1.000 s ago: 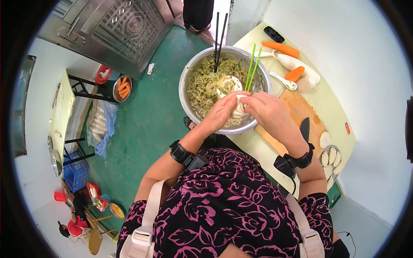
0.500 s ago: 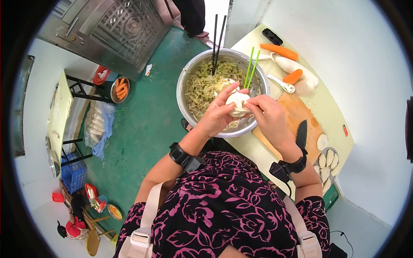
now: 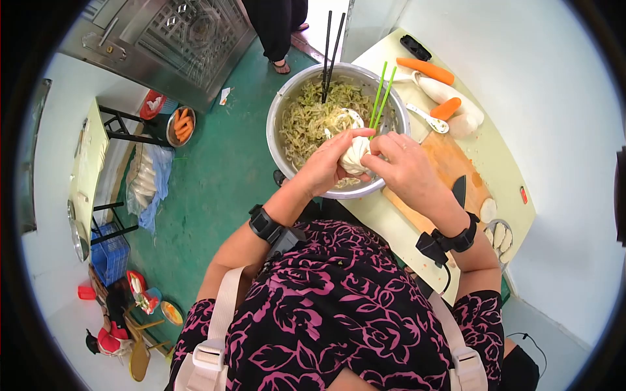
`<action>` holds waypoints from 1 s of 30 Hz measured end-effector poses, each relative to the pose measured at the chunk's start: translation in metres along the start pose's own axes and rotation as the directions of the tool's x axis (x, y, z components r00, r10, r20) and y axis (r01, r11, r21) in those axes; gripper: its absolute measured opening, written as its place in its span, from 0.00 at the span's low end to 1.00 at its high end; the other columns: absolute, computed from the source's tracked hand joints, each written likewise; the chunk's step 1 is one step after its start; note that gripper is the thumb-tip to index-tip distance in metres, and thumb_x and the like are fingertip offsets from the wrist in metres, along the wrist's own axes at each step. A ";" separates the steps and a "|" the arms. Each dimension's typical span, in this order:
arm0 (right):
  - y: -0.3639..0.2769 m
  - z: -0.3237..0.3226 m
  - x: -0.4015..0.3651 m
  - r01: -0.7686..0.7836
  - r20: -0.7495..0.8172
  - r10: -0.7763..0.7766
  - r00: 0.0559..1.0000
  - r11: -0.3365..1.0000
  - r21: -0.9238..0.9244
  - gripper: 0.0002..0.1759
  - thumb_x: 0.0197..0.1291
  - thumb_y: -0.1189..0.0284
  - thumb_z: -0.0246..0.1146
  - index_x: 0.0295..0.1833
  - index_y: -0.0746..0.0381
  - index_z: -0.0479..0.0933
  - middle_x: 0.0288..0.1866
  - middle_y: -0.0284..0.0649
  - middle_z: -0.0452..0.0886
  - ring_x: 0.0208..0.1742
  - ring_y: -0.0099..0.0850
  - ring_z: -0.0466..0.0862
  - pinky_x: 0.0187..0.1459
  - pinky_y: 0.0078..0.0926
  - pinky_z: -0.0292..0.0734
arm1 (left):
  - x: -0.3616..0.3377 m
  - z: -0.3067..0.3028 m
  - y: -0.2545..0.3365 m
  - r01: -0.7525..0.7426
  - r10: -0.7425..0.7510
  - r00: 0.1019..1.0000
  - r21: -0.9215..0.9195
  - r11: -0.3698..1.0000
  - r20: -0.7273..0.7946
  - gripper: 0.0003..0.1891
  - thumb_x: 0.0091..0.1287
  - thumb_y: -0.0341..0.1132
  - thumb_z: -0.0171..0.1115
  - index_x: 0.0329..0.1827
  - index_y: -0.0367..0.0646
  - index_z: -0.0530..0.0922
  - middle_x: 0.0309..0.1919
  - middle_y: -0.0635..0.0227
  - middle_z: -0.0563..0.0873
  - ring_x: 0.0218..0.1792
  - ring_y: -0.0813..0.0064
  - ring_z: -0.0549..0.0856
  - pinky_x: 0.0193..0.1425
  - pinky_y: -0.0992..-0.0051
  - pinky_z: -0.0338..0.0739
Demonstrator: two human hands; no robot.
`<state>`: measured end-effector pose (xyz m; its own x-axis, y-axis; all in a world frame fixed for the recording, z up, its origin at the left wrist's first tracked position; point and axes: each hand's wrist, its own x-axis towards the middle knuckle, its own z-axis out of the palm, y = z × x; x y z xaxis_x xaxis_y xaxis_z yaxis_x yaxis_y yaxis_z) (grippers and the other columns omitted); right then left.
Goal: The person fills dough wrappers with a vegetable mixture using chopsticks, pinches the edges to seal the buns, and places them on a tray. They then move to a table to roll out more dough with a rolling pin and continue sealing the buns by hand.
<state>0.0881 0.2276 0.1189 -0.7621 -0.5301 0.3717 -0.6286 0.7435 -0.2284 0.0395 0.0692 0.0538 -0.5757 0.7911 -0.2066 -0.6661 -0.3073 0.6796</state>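
Note:
My left hand (image 3: 324,167) cups a pleated white dough bun (image 3: 356,156) from the left, over the near side of a large metal bowl (image 3: 276,146). The fingers of my right hand (image 3: 405,168) pinch the bun's right side. Shredded green filling (image 3: 303,124) fills much of the bowl, with a white-rimmed item (image 3: 353,117) lying on it beyond the bun. Black chopsticks (image 3: 331,55) and green chopsticks (image 3: 383,98) stand in the bowl.
On the table at right are a cutting board (image 3: 450,171), a knife (image 3: 460,191), a white spoon (image 3: 427,118), carrots (image 3: 425,70), a white radish (image 3: 443,94) and a plate of dough pieces (image 3: 501,238). A person's foot (image 3: 281,66) is beyond the bowl. Another person (image 3: 112,340) is at lower left.
My right hand has closed in over the bun, and the bun's pleats now face more toward it. The person beyond the bowl has shifted, bringing a sandalled foot into view.

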 end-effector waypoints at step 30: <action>0.003 0.025 -0.037 -0.413 -0.077 0.505 0.860 0.776 0.476 0.20 0.38 0.69 0.66 0.42 0.62 0.74 0.42 0.40 0.73 0.47 0.35 0.72 0.49 0.31 0.64 | 0.021 -0.025 -0.026 0.383 -0.376 0.920 -0.446 0.809 0.108 0.23 0.68 0.47 0.38 0.55 0.36 0.66 0.47 0.52 0.75 0.48 0.53 0.77 0.49 0.56 0.75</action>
<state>0.1109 0.2393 0.0815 -0.9605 -0.0490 0.2740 -0.2473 0.6020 -0.7592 0.0332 0.0809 0.0141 -0.2284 0.9007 -0.3695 -0.9707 -0.1818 0.1569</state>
